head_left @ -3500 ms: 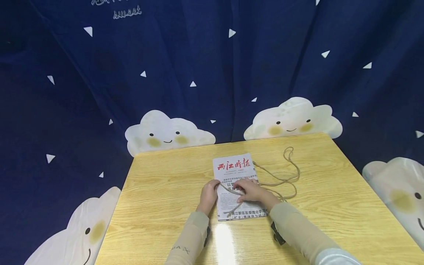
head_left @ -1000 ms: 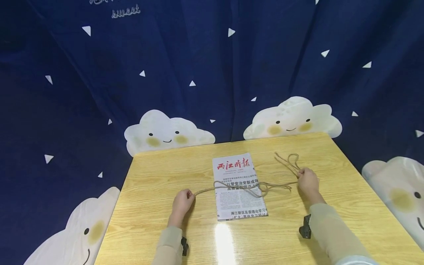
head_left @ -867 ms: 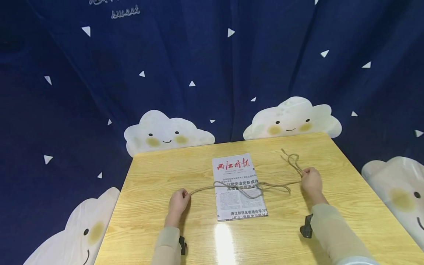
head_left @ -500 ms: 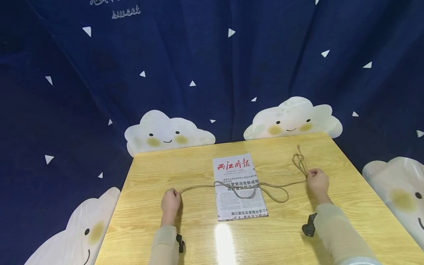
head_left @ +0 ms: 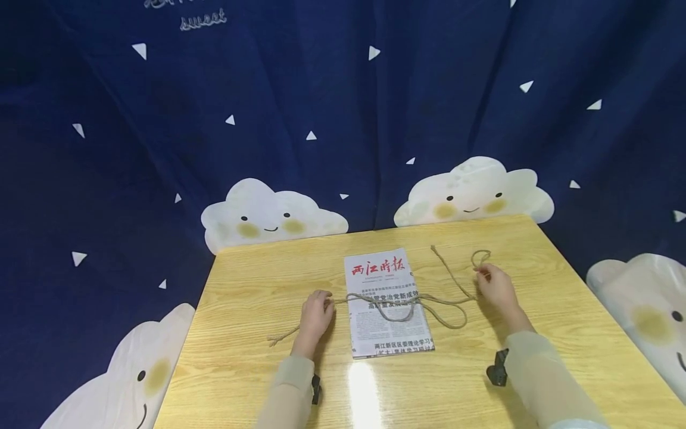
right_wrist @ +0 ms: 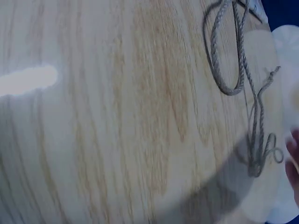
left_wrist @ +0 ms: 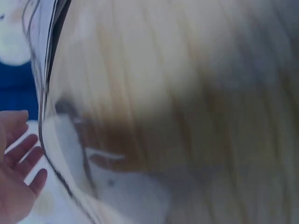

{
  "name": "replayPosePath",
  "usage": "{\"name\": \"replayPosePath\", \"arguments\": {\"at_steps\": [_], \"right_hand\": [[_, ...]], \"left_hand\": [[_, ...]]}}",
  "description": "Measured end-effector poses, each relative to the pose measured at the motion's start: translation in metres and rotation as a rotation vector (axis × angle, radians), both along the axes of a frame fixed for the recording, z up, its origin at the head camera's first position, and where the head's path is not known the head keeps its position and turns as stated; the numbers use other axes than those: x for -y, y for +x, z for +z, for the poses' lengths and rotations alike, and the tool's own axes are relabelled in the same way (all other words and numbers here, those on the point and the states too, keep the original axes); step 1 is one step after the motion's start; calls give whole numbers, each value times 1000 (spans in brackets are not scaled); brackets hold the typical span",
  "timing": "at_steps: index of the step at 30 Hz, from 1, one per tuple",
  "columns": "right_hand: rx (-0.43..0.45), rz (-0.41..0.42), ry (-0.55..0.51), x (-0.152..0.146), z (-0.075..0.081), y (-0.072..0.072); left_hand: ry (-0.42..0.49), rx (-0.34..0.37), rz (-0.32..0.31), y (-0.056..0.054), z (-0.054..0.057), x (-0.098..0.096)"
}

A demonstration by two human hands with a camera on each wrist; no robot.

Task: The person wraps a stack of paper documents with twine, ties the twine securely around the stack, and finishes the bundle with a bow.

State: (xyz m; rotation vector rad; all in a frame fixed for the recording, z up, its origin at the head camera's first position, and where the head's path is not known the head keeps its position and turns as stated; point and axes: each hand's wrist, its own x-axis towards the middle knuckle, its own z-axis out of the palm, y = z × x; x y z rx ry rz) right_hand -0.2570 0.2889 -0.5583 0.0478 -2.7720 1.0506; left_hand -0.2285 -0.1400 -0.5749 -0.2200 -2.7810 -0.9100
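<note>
A thin brown rope [head_left: 454, 328] runs across a folded newspaper [head_left: 370, 333], crossing itself over the page and making a loop at its right edge. My left hand [head_left: 315, 319] is over the rope just left of the newspaper; in the left wrist view its fingers are loosely spread beside the rope [left_wrist: 41, 126]. The rope's left end trails behind that hand. To the right, my right hand [head_left: 497, 289] is at a small curl of the rope; in the right wrist view its parted fingers [right_wrist: 294, 175] show at the edge, beside the rope [right_wrist: 229, 92] on the table.
The newspaper lies flat on a light wooden table [head_left: 257, 280]. One rope end points toward the table's back, right of the newspaper. Behind the table hangs a dark blue curtain [head_left: 343, 107] with white clouds and triangles.
Both hands had pulled the rope outward across the newspaper. Since half a second ago my left hand has released its end and moved right; my right hand has shifted slightly back-left, letting the rope go.
</note>
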Motion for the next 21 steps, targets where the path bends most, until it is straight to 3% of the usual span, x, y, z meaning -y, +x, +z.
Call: {"name": "replayPosePath", "arguments": {"at_steps": [4, 7, 12, 21], "right_hand": [[80, 285, 56, 9, -4, 1], [75, 389, 144, 15, -11, 3], [31, 375, 251, 23, -20, 6], [49, 430, 197, 26, -23, 9]], "left_hand": [[-52, 1, -93, -1, -4, -20], [-115, -15, -124, -2, -8, -31], [-200, -53, -112, -4, -15, -40], [-229, -69, -23, -9, -19, -47]]}}
